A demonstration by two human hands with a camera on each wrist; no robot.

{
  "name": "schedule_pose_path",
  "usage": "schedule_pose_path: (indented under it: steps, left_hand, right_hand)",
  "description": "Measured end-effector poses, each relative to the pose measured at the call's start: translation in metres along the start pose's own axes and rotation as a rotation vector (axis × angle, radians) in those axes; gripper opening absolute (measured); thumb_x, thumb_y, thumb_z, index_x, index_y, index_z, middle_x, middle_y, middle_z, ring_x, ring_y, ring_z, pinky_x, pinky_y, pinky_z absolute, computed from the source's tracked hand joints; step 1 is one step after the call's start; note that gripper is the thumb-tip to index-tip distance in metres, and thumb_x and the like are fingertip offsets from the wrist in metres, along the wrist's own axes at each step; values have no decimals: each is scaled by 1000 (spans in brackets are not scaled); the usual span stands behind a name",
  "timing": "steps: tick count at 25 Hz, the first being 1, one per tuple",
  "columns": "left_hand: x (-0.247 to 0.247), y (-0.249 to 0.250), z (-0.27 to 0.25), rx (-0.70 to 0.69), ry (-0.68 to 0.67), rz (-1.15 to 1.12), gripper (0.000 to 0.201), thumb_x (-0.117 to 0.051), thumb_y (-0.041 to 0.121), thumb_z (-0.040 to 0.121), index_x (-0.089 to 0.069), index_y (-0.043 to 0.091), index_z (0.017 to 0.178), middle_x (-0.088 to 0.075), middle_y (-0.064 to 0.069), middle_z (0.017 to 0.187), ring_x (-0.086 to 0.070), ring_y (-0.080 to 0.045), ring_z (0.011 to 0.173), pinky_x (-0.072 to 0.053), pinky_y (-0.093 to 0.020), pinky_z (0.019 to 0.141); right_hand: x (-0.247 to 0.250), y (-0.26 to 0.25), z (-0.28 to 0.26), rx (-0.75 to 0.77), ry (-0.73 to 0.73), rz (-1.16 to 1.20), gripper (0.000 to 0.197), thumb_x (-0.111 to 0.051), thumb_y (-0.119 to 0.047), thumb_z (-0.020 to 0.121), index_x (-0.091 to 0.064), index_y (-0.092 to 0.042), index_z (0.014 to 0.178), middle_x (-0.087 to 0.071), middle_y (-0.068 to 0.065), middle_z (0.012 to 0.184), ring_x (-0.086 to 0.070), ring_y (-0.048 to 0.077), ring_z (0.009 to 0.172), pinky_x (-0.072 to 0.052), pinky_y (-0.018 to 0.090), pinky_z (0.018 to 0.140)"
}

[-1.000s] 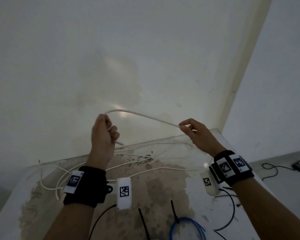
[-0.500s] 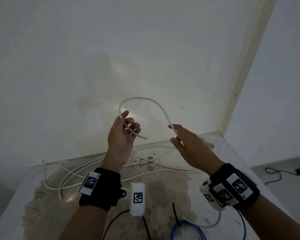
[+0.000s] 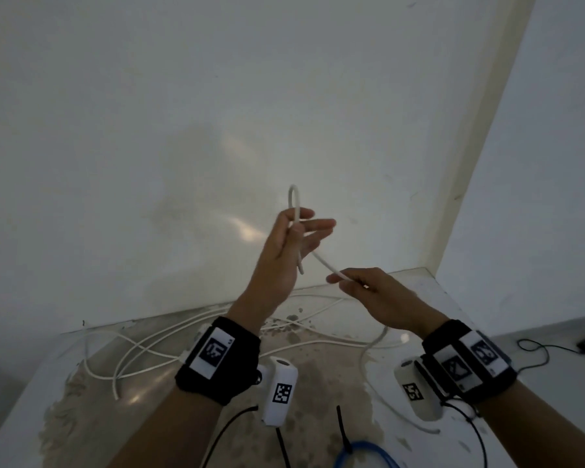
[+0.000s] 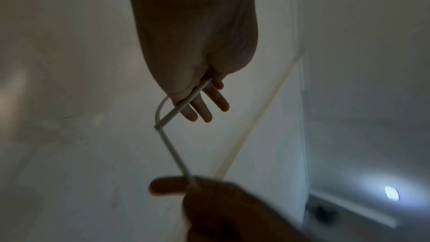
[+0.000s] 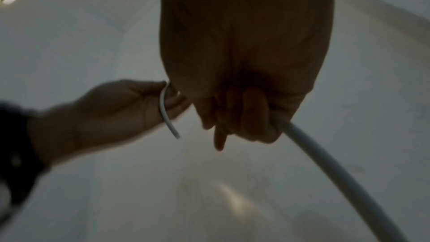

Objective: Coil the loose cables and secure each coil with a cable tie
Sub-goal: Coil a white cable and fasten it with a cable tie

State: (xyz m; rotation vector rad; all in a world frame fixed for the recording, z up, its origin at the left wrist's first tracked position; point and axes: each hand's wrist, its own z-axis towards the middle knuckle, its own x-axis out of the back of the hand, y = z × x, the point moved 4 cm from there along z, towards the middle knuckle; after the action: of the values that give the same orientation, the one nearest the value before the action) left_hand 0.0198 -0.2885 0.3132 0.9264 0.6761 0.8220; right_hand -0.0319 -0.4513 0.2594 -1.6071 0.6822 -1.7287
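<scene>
White cable (image 3: 321,263) loop now tighter, both hands closer, left hand (image 3: 284,251) and right hand (image 3: 379,295) each pinching it

A thin white cable (image 3: 321,262) looped tightly toward twelve o'clock, its cut end hanging at six, the rest sprawling loose on the table beside a blue cable (image 3: 368,450).

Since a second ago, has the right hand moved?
Yes. The right hand, pinching the white cable, has dropped and shifted left toward the left hand, judged against the table's far corner.
</scene>
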Motion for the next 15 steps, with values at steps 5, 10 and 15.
schedule_pose_path:
  steps: [5, 10, 15]
  left_hand:
    - [-16, -17, -6, -58, -275, 757, 25, -28, 28, 106, -47, 22, 121, -73, 6, 99, -69, -6, 94, -54, -29, 86]
    - [0, -28, -7, -50, -323, 1304, 33, -29, 34, 104, -52, 25, 126, -72, 1, 94, -65, -19, 73, -54, -37, 69]
    - [24, -17, -2, 280, -351, 947, 34, -31, 26, 105, -63, 14, 103, -62, 1, 62, -59, -17, 55, -47, -32, 61]
  right_hand:
    - [2, -21, -20, -227, -341, 679, 31, -46, -25, 104, -68, -10, 120, -18, 2, 68, -14, 13, 54, -14, 26, 47]
    - [27, -16, -27, -16, -105, -70, 14, -59, -25, 98, -65, -29, 110, -51, -12, 64, -43, 6, 49, -38, 21, 51]
    - [56, 0, -35, 146, 331, -458, 17, -60, -23, 96, -69, -31, 108, -58, -11, 89, -60, 6, 71, -48, 26, 61]
